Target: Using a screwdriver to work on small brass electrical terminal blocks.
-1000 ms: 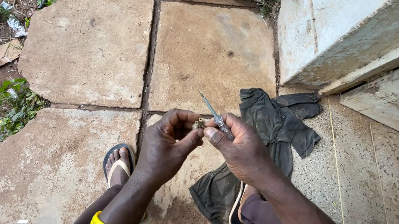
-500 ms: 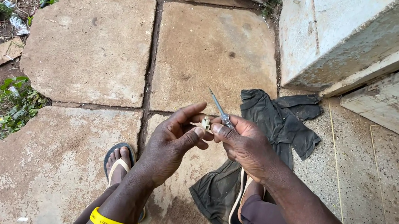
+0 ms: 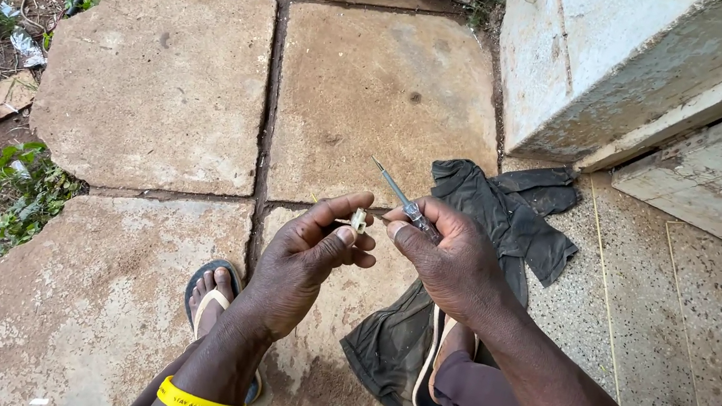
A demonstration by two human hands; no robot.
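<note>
Outdoors, cracked paving slabs (image 3: 147, 92) cover the ground, with weeds and litter (image 3: 19, 14) along the far left edge and a pale concrete block (image 3: 615, 60) at upper right.

Lower left of centre, a foot in a sandal (image 3: 211, 295) rests on the slab. Above it the left hand (image 3: 303, 266), a yellow wristband (image 3: 199, 402) on its wrist, pinches a small pale part (image 3: 359, 222) at the tips of thumb and forefinger; its other fingers (image 3: 360, 257) are loosely curled below.

Half a second ago both hands pressed together around the part, the tool's rear end right against it. Now they have drawn slightly apart, so the part shows clearly in the left fingertips alone, which suggests a pause to reposition.

Just right of it, the right hand (image 3: 457, 267) is closed around a slim metal tool (image 3: 401, 195), perhaps a small screwdriver, whose tip points up and to the left, away from the part. The part sits just beside the right thumb tip, a narrow gap between them.

Under that hand a dark cloth (image 3: 496, 205) lies crumpled on the speckled floor (image 3: 674, 359).
</note>
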